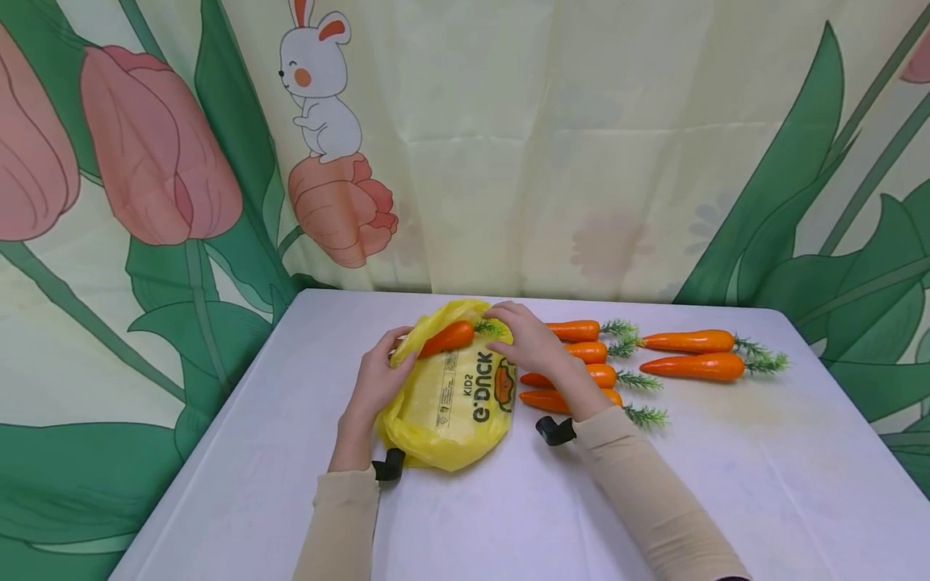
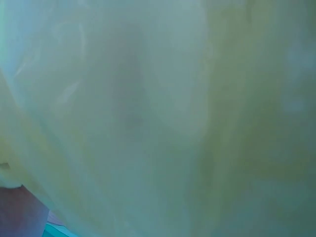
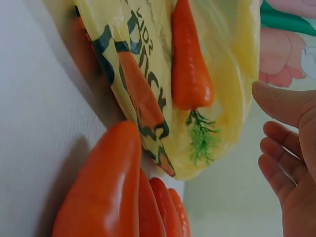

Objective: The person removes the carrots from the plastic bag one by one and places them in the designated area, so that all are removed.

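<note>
A yellow plastic bag (image 1: 454, 448) with printed letters lies on the table, its mouth spread. Inside the mouth rests an orange toy carrot (image 1: 449, 337), its green leafy top toward the right. My left hand (image 1: 379, 373) grips the bag's left rim, thumb inside and fingers behind the film. Blurred bag film (image 2: 148, 108) fills most of the left wrist view. Near the carrot's leaves, my right hand (image 1: 533, 337) has its fingers loosely bent around nothing. The right wrist view shows this hand (image 3: 296, 143) apart from the carrot (image 3: 190, 74), thumb tip close to the bag's edge.
Several carrots (image 1: 592, 375) lie in a column right of the bag, partly under my right forearm. Two more carrots (image 1: 690, 367) lie farther right. A white cloth covers the table (image 1: 465, 532); behind it hangs a printed curtain (image 1: 508, 161).
</note>
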`<state>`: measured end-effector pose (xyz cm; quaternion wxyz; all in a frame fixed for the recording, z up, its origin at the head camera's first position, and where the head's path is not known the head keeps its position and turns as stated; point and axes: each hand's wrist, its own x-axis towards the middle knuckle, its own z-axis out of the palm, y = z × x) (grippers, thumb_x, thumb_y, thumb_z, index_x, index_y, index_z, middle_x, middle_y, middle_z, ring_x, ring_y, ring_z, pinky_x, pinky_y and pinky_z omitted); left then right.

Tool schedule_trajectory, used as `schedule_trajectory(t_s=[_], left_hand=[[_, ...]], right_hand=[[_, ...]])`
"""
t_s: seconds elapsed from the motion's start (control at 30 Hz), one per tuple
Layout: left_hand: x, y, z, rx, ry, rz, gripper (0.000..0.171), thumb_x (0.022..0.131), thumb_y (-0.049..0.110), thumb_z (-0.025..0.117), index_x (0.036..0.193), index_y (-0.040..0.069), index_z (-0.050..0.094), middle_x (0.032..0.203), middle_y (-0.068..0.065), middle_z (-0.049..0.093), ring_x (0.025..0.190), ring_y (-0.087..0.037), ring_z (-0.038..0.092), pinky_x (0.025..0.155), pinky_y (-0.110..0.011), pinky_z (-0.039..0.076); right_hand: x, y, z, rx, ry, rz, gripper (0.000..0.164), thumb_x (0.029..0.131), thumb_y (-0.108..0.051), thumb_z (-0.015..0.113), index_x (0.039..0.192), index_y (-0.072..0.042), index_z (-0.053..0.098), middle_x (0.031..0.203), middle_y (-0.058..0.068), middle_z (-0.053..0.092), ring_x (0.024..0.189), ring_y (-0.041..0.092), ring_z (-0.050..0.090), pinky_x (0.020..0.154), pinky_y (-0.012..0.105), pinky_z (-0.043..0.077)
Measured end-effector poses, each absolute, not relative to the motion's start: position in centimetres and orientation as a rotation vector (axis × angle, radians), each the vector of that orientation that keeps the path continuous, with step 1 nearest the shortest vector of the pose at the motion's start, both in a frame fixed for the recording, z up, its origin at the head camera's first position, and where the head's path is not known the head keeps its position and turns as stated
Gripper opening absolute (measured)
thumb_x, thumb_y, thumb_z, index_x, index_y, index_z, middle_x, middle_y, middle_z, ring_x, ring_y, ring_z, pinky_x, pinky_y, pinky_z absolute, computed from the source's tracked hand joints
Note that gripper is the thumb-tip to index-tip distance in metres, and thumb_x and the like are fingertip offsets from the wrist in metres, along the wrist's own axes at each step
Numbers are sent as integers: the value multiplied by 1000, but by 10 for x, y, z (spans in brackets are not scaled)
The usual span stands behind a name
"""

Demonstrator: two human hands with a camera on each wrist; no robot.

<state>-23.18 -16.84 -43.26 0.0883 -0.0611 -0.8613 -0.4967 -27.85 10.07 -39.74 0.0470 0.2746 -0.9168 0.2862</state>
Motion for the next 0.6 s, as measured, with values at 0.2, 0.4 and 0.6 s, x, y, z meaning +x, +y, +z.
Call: schedule_trajectory(t_s=[0.2, 0.4, 0.6], left_hand=[[-233, -167, -430, -173, -2570, -1478, 41, 99, 13, 65, 139, 14, 56, 123, -13, 65, 104, -28, 63, 89, -45, 54], [-234, -166, -431, -172, -2580, -1476, 41, 99, 14, 65, 139, 14, 56, 123, -14, 65, 105, -29, 63, 89, -45, 54], [-232, -166, -431, -175, -2583, -1475, 42, 99, 14, 65, 140, 12, 56, 125, -15, 64, 107, -29, 63, 89, -46, 54]], right_hand=[[-285, 90, -401, 854, -2800, 865, 49, 92, -16, 77, 137, -9, 61, 142, 12, 53, 133, 30, 46, 110, 46, 38], [-288, 81, -403, 866, -2811, 886, 48, 92, -16, 76, 137, -9, 61, 144, 11, 52, 136, 29, 44, 112, 45, 36], [-294, 72, -408, 903, -2806, 894, 48, 92, -16, 76, 136, -7, 60, 143, 11, 53, 135, 29, 44, 113, 43, 35]])
